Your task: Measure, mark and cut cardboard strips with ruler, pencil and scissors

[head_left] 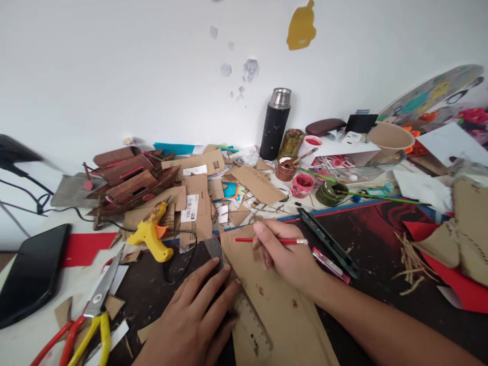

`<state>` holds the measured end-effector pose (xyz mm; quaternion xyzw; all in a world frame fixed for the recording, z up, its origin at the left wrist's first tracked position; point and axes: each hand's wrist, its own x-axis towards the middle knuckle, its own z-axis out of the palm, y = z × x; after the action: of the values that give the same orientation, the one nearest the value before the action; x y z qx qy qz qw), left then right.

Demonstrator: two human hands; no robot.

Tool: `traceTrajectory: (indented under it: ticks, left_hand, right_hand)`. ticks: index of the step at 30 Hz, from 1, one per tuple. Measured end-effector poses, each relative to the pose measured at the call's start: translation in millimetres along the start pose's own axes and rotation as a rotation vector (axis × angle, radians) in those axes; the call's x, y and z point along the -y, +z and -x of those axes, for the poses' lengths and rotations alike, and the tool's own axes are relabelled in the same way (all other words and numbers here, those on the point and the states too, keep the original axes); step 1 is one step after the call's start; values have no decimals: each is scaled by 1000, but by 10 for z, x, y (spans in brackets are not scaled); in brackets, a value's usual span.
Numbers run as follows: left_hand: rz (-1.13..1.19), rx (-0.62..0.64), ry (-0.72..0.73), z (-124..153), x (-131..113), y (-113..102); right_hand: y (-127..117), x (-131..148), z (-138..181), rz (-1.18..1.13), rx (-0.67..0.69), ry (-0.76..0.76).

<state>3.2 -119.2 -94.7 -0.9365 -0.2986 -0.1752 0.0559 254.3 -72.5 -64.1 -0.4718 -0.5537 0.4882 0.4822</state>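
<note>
My left hand (198, 312) lies flat with fingers spread, pressing a clear ruler (251, 320) against a long piece of brown cardboard (278, 310). My right hand (284, 254) is closed around a red pencil (267, 240), whose tip points left near the cardboard's top edge, close to the ruler's upper end (212, 247). The cardboard rests on a dark mat (373, 244).
A yellow glue gun (150, 234), scissors with red and yellow handles (91, 315) and a black phone (30, 272) lie to the left. A brown cardboard model (125, 178), a black flask (275, 124), paint pots (302, 184), a black cutter (328, 241) and a pink pen (330, 264) sit behind and to the right.
</note>
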Motion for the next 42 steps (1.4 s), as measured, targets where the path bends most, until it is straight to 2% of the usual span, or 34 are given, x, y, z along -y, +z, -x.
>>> traceTrajectory:
  ticks: [4, 8, 23, 37, 42]
  left_hand:
    - [7, -28, -9, -23, -31, -12]
    - [13, -47, -13, -47, -50, -19]
    - [96, 9, 4, -91, -143, -79]
    - [57, 28, 19, -106, -230, -42]
    - [28, 17, 95, -102, -250, -112]
  right_hand:
    - [-3, -53, -82, -189, -35, 112]
    - [-24, -59, -138, -286, -68, 156]
    - [-77, -155, -239, -361, -57, 119]
    - [-84, -197, -274, -383, -98, 95]
    - [-74, -214, -266, -359, -74, 102]
